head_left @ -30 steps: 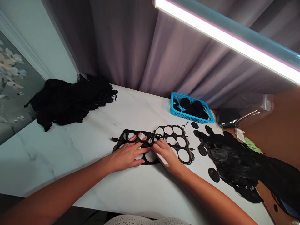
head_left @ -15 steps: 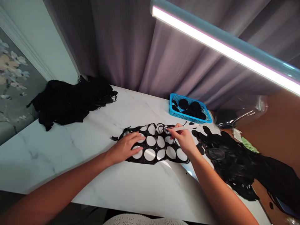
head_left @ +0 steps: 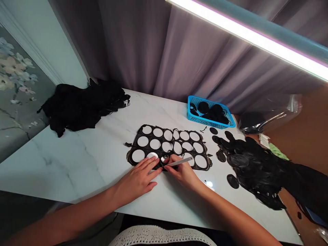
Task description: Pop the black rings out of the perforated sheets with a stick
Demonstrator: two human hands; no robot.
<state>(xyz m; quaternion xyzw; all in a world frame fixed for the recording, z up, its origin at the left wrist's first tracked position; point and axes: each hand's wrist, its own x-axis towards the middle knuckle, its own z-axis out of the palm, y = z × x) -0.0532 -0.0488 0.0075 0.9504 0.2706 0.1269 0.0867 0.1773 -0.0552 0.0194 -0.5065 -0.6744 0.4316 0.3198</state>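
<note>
Beneath it all, a white marbled tabletop [head_left: 64, 164] is seen, with a broad band of room shown along its near edge and a wider one at its left. Across its right edge a heap of black sheeting [head_left: 256, 171] is draped; its far-left corner is covered by a matt black cloth-like pile [head_left: 84, 107]. At its middle, a black sheet with rows of round holes [head_left: 162, 139] is laid. By its far edge is set a blue plastic mesh basket [head_left: 205, 122]. Over its middle, the sheet's near edge is touched by the left hand [head_left: 139, 177], fingers spread and released; just beside, by the right hand [head_left: 183, 174], a thin white stick-like tool [head_left: 180, 161] is grasped, its tip hidden. Toward its right edge, a flat black disc [head_left: 232, 181] is found.
</note>
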